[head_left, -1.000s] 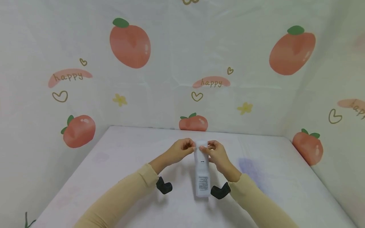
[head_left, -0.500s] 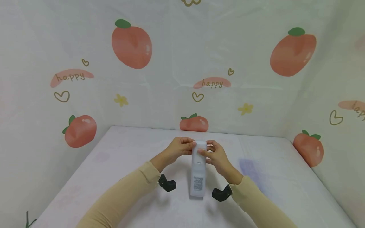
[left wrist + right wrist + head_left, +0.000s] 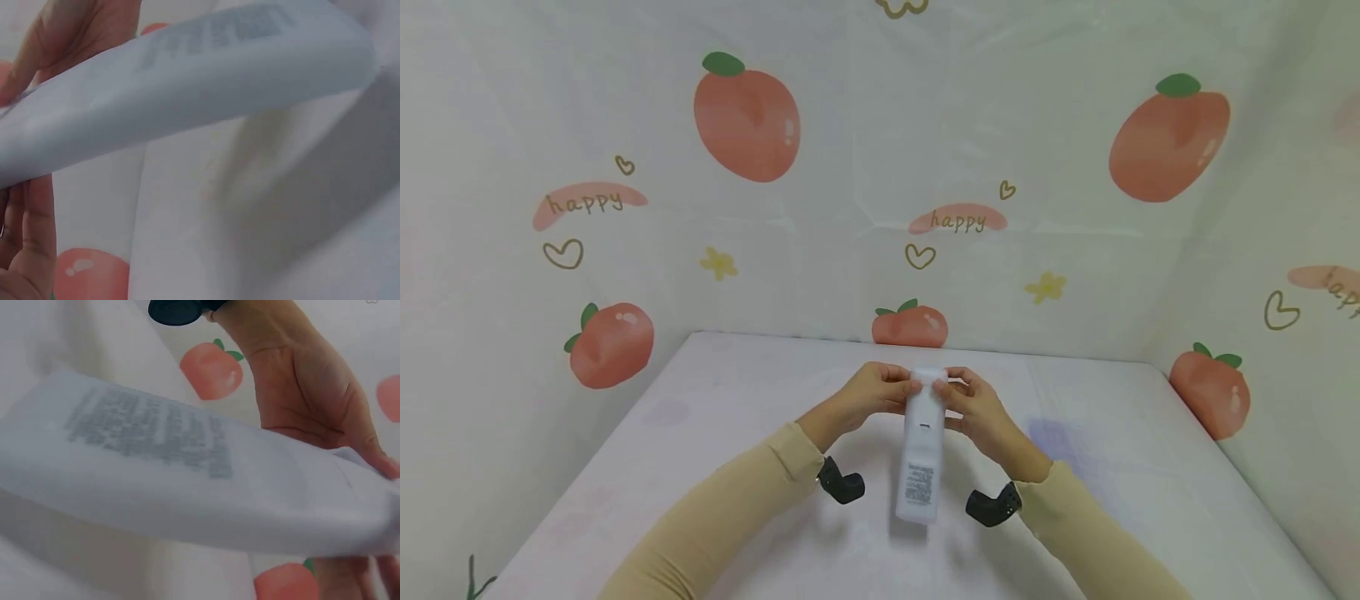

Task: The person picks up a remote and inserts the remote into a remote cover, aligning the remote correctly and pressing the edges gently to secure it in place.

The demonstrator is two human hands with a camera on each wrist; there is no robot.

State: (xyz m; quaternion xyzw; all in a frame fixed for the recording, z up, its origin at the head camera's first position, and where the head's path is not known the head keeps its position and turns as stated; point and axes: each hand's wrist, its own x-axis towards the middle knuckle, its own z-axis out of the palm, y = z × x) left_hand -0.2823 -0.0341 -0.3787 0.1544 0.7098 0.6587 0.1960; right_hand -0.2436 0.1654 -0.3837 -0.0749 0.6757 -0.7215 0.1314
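Note:
A long white remote control (image 3: 919,454), back side showing, slants over the table with its far end between both hands. Printed text (image 3: 150,431) covers part of its near half, and a small dark notch (image 3: 925,426) marks the middle. My left hand (image 3: 867,394) pinches the far end from the left, thumb on the back face. From the right, my right hand (image 3: 981,411) pinches it too, its thumb near the other one. The fingers behind the remote are mostly hidden. In the left wrist view the remote (image 3: 187,94) crosses above the tabletop, casting a shadow.
The white tabletop (image 3: 760,375) has a faint purple stain (image 3: 1056,442) on the right. A pale cloth printed with red fruit (image 3: 748,125) rises behind and at the sides. Black wrist cameras (image 3: 841,483) hang below both wrists.
The remote's near end has swung left, so it slants more. The left thumb has come onto the back face, and the right thumb has slid up toward the far end.

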